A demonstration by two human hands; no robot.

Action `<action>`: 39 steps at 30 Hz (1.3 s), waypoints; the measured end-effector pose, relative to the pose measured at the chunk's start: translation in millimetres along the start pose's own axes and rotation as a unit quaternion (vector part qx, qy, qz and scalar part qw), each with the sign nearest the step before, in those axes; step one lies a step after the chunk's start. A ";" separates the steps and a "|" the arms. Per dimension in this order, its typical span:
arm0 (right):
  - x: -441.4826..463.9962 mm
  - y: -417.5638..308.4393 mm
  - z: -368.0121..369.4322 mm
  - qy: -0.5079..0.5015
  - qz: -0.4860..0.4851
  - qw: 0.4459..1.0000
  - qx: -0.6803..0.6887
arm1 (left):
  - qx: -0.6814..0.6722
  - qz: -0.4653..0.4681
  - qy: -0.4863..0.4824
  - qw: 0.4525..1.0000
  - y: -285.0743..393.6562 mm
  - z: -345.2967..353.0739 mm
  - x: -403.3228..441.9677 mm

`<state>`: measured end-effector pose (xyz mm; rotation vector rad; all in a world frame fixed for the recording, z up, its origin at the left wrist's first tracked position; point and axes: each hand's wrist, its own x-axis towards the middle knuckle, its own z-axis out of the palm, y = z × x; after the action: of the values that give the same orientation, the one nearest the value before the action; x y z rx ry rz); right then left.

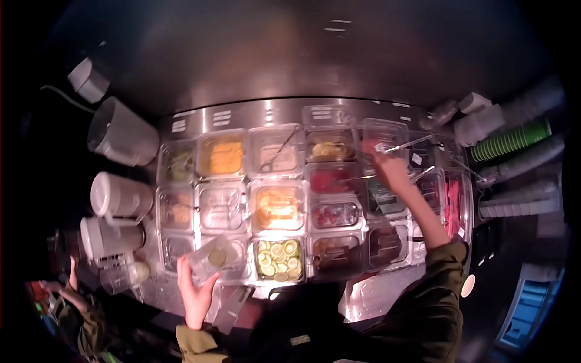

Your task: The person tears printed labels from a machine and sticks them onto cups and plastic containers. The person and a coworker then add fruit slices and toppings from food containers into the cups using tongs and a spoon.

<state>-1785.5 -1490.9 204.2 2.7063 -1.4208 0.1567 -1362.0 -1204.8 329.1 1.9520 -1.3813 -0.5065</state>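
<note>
Dark metal (290,66) spreads across the top of the head view, and below it clear tubs stand in 3 rows on a shiny surface (366,296). At the lower left of the tubs, your left hand (198,296) grips a clear cup (201,253), tilted, with a round green slice (217,258) showing in it. You hold that cup over the front row, just beside the tub of green-rimmed slices (279,260). Your right hand (391,171) reaches across to the back row, at a clear tub (386,125) on the right side. Right next to it, a thin utensil handle (416,142) slants up to the right; you cannot tell from the blur whether that hand grips anything. Nearer the middle you see tubs of yellow pieces (226,158), amber pieces (277,207) and red contents (330,179). Along your left side stand a clear pitcher (121,132) and 2 white-lidded jugs (121,195). Stacked green cups (511,142) lie on your right. Another person's sleeve (91,327) shows at the lower left.
</note>
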 end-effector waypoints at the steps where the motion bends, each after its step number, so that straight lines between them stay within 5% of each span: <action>1: 11.5 -2.6 11.1 -0.010 0.008 1.000 -0.011 | -0.021 -0.012 -0.005 1.000 -4.2 1.6 -1.1; 5: 56.6 -5.5 65.4 -0.119 0.079 0.990 -0.022 | -0.050 -0.071 -0.029 0.996 -6.5 7.3 -1.6; 9: 56.4 2.2 101.2 -0.095 0.007 0.991 -0.091 | -0.073 -0.102 -0.034 0.991 -19.2 10.5 -3.6; 14: 40.9 -6.9 72.3 -0.045 0.015 0.994 -0.102 | -0.068 -0.108 -0.053 0.990 -22.1 15.0 -2.6; 32: 46.4 9.1 79.9 -0.119 -0.077 0.984 -0.106 | -0.077 -0.111 -0.055 0.989 -24.3 13.0 -6.0; 39: 38.9 7.7 52.7 -0.073 -0.001 0.997 0.003 | -0.044 -0.063 -0.098 0.992 -14.0 11.6 7.0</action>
<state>-1767.1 -1533.3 157.0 2.7760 -1.4545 -0.0368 -1357.8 -1212.0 311.5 1.9681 -1.3331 -0.8239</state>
